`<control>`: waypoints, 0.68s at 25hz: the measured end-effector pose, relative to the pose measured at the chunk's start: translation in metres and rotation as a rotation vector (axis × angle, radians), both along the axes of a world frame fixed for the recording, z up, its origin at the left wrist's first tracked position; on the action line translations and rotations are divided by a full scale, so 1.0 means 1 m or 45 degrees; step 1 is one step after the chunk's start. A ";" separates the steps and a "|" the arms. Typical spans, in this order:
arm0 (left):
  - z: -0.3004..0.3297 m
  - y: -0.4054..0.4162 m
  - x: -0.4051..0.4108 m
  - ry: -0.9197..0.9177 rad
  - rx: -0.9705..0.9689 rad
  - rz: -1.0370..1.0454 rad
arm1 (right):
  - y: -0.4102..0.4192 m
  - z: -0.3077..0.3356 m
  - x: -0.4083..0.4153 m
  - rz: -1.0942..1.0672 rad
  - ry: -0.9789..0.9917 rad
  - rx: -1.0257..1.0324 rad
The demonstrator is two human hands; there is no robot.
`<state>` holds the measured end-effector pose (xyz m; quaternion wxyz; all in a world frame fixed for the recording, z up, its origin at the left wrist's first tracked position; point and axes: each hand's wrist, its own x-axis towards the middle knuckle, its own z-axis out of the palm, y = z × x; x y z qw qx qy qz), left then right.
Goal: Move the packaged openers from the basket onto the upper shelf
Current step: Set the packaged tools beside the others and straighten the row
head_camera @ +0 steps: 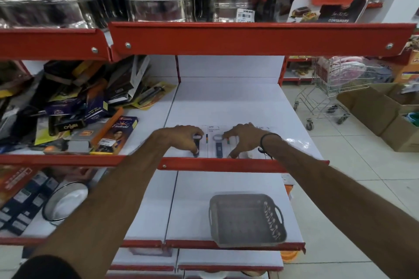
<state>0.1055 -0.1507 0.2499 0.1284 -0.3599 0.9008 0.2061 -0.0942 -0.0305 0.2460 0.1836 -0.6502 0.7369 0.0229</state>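
Resting on the white upper shelf (226,102), left hand (181,137) and right hand (243,139) each pinch packaged openers (218,148); grey basket (246,218) sits below, tiled floor (362,176) right.

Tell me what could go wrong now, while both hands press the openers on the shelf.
1. The packaged openers lie near the shelf's red front lip; the left hand or right hand pulling back might drag one off.
2. A falling pack could miss the grey basket below.
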 end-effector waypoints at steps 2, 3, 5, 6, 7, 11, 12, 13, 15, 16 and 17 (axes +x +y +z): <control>-0.001 0.001 0.000 0.027 0.018 -0.012 | -0.002 -0.001 0.000 -0.012 -0.021 -0.003; -0.001 0.001 0.000 0.037 0.032 -0.011 | -0.002 -0.001 0.000 -0.023 -0.030 -0.006; -0.001 0.000 -0.002 0.029 0.051 -0.011 | -0.001 0.000 0.001 -0.023 -0.027 -0.008; 0.001 -0.001 -0.004 0.002 0.042 -0.017 | 0.000 0.002 0.001 -0.021 -0.028 -0.007; 0.004 -0.002 -0.007 -0.034 0.009 -0.031 | 0.002 0.006 0.000 -0.032 -0.049 -0.009; 0.009 -0.002 -0.022 0.031 -0.167 -0.093 | 0.012 0.026 -0.024 -0.147 -0.113 -0.039; 0.008 -0.001 -0.026 0.065 -0.167 -0.116 | 0.016 0.030 -0.032 -0.155 -0.085 -0.028; 0.005 0.002 -0.029 0.073 -0.162 -0.152 | 0.021 0.032 -0.039 -0.157 -0.051 0.000; -0.001 0.008 -0.034 0.036 -0.168 -0.225 | 0.031 0.031 -0.049 -0.160 -0.006 0.085; -0.003 0.009 -0.035 0.024 -0.176 -0.244 | 0.035 0.028 -0.051 -0.160 0.004 0.119; -0.005 0.010 -0.036 0.031 -0.176 -0.250 | 0.038 0.024 -0.051 -0.155 0.004 0.132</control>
